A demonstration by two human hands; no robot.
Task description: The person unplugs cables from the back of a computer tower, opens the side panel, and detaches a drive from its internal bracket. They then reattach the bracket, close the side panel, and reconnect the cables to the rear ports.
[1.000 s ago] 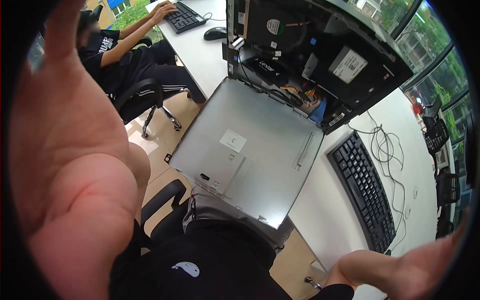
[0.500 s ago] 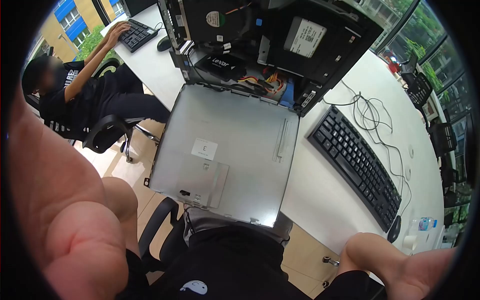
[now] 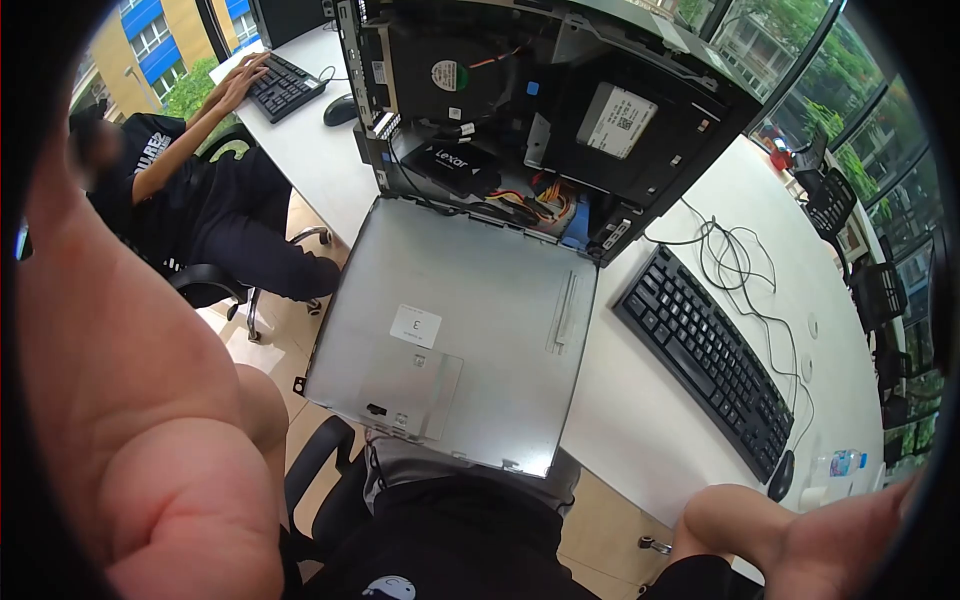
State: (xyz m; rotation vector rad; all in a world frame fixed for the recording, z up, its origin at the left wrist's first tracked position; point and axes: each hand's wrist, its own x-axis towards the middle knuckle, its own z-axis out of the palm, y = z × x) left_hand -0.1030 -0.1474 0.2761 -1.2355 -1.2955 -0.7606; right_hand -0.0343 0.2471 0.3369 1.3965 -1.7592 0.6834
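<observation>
At the left edge, very near the camera, looms the base of my left hand; its fingers are out of frame. Part of my right hand or wrist shows at the lower right, fingers hidden. Neither is seen touching the computer. Between them, an opened computer case stands on the white table, with a Lexar drive and coloured cables inside. Its metal side panel lies flat in front, reaching over the table edge toward my lap, with a white label on it.
Right of the panel lie a black keyboard, its tangled cable, a mouse and a plastic bottle. At the left, a seated person has both hands on another keyboard. Chairs stand along the right.
The view has shifted slightly, so the case, panel and keyboards sit a little lower in the frame. The flesh of my left hand covers a bit more of the left side.
</observation>
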